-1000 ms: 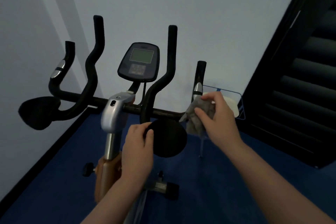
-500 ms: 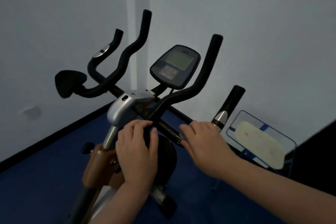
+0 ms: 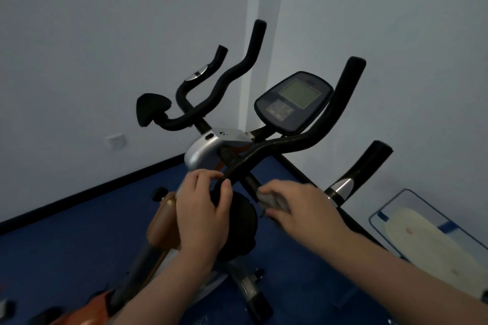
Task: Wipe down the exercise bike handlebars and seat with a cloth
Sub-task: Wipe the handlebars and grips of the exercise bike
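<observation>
A person's right hand point(image 3: 303, 208) pinches a crumpled grey cloth point(image 3: 272, 199) between thumb and curled fingers and presses it on the black crossbar of the exercise bike's black foam-covered handlebars point(image 3: 287, 142), just right of the stem. The left hand point(image 3: 203, 210), fingers curled, grips the near edge of a round black padded elbow rest point(image 3: 244, 215) that sits directly below the bar. The seat is out of view.

Four black grips rise from the crossbar: two tall curved ones flank a dark oval console with a grey screen point(image 3: 293, 100), and two shorter outer ones carry silver sensor bands (the right band sits close beside the working hand). A second black elbow pad point(image 3: 151, 111) projects at the far left end. A silver clamp housing point(image 3: 208, 148) caps the stem, touching the bars at their centre, with an orange-brown frame cover point(image 3: 163, 221) below it.

The bike stands in a corner of pale grey-white walls point(image 3: 105, 34) edged by a black skirting; a white wall socket point(image 3: 116, 141) is low on the left wall. Open blue carpeted floor point(image 3: 79, 232) lies to the left of the frame. On the right, a blue-framed panel with a cream oval board point(image 3: 427, 240) leans near the wall, narrowing the room beside the right forearm.
</observation>
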### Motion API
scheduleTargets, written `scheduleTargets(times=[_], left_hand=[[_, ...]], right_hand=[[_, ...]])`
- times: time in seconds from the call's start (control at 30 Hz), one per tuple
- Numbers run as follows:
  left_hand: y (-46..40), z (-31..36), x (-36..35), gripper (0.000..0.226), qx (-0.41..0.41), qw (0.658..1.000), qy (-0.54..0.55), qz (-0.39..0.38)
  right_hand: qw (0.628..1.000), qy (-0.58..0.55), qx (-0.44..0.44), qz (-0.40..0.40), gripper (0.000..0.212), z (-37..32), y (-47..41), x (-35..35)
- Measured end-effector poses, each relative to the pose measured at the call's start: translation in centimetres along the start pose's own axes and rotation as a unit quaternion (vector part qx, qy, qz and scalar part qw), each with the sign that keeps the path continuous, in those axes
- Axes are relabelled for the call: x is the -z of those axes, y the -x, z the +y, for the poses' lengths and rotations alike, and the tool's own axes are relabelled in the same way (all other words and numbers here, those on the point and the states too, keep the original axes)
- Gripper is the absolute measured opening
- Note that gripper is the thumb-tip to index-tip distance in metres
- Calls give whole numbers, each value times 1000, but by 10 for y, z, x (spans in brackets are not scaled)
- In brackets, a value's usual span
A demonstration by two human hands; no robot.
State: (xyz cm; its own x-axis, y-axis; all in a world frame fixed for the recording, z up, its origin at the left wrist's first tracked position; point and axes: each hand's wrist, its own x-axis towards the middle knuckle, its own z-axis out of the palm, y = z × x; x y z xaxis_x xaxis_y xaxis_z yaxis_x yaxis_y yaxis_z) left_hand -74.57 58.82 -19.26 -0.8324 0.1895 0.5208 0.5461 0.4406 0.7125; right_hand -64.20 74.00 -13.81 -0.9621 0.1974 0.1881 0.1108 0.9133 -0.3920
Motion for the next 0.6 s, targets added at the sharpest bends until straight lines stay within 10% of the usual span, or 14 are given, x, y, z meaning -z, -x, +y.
scheduleTargets(times=[0.6], left_hand=[[-16, 20, 3, 29, -204, 958, -163, -122]], right_hand=[[988, -46, -140, 43, 30, -31, -40, -14]])
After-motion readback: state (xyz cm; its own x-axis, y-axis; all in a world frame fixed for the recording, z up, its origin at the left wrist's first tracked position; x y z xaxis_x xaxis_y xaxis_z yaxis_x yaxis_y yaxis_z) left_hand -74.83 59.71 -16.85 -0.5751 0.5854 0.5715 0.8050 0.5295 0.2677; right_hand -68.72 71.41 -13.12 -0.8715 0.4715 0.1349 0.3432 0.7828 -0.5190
